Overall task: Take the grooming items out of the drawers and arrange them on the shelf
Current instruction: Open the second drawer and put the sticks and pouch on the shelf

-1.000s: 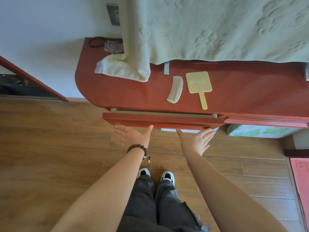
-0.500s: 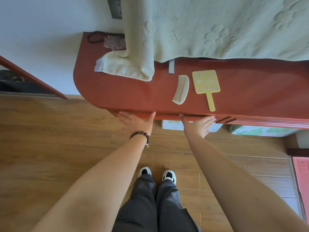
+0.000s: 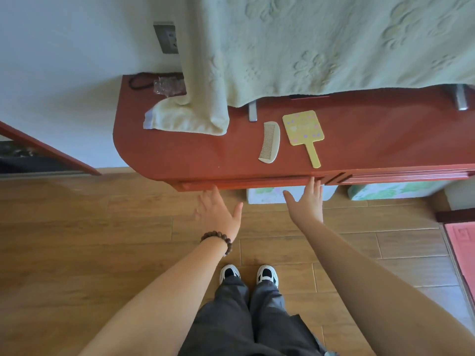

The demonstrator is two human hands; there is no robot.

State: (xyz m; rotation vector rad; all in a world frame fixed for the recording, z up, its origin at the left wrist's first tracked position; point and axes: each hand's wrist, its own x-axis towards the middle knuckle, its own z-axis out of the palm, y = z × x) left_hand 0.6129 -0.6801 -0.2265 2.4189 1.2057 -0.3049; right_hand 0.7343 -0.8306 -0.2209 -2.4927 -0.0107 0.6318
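A pale wall filled the upper left of the frame, and a red-brown shelf (image 3: pixel 180 155) ran from centre to the right edge above a wood-plank floor. At the shelf's left end a folded corner of a pale green towel (image 3: pixel 190 116) was seen lying, with a dark cord and a scrap of clear wrap behind it.

Just right of centre the comb (image 3: pixel 270 142) was laid on the shelf, its long axis running from the wall toward the front edge. The yellow hand mirror (image 3: pixel 303 128) was set just beside it on the right, apart from it, with its handle pointed toward the lower right. Below them the drawer (image 3: pixel 244 181) front sat flush with the shelf edge.

The left hand (image 3: pixel 218 214) was held flat with fingers spread, gripping nothing, just short of the drawer front. The right hand (image 3: pixel 307 204) was likewise extended and empty, its fingertips (image 3: pixel 314 181) touching the drawer's right end. Both items lay above and beyond the hands; the right hand was judged the nearer to each.
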